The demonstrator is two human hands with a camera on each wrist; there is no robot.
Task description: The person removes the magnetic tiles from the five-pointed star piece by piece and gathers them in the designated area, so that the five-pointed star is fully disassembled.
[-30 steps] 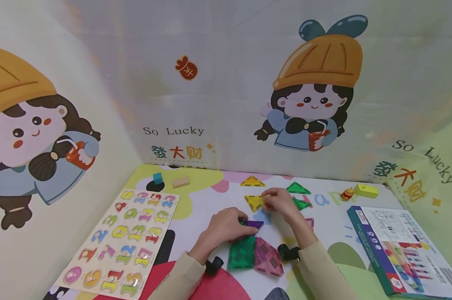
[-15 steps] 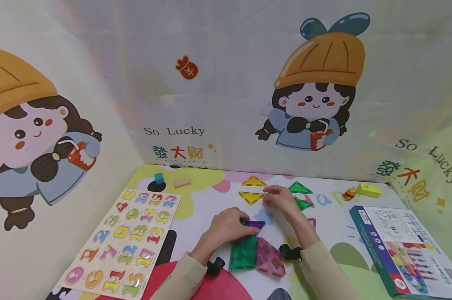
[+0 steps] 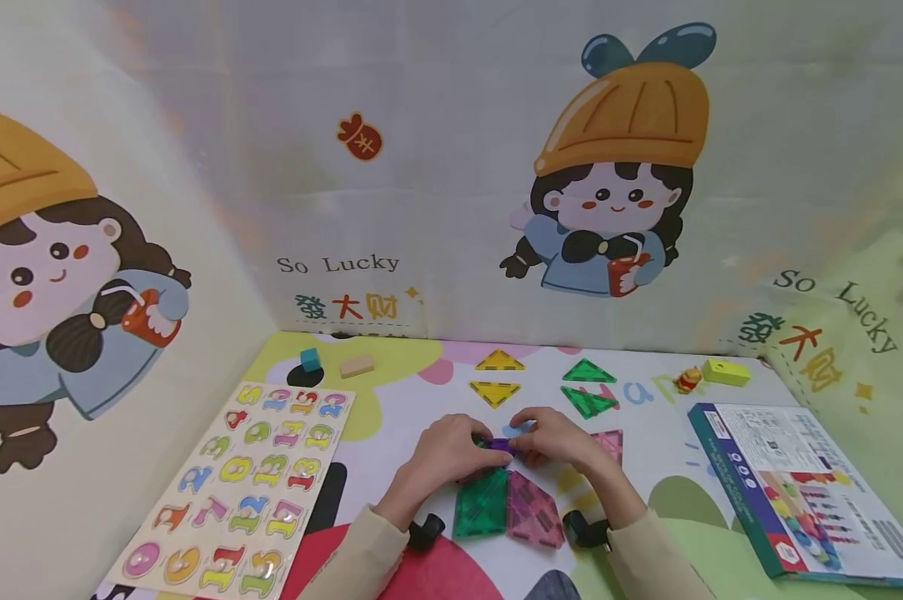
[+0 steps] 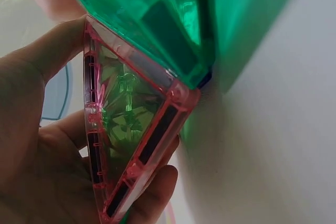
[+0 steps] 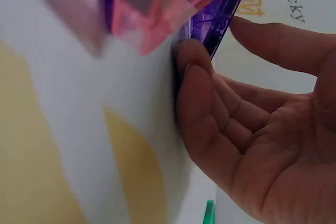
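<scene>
My left hand [image 3: 451, 450] grips a pink-red triangular magnetic tile [image 4: 157, 135], thumb on one side and fingers curled behind it. That tile stands on edge against a green magnetic tile [image 4: 173, 35]. Across from it, my right hand [image 3: 554, 435] pinches a small purple magnetic tile [image 5: 226, 22] between thumb and fingertips. The purple tile overlaps the left fingertips in the head view. Just in front of both hands, a larger green tile [image 3: 481, 505] and a pink tile [image 3: 534, 510] stand side by side.
Two yellow triangle tiles [image 3: 499, 360] and two green triangle tiles [image 3: 589, 402] lie farther back. Another pink tile [image 3: 610, 443] is partly behind the right wrist. A number board [image 3: 233, 492] lies left, a flat box [image 3: 804, 492] right. Small blocks [image 3: 357, 367] sit near the back wall.
My right hand has left the front yellow triangle, now lying in line with the other, and come back toward me to the purple tile. The left hand keeps its hold.
</scene>
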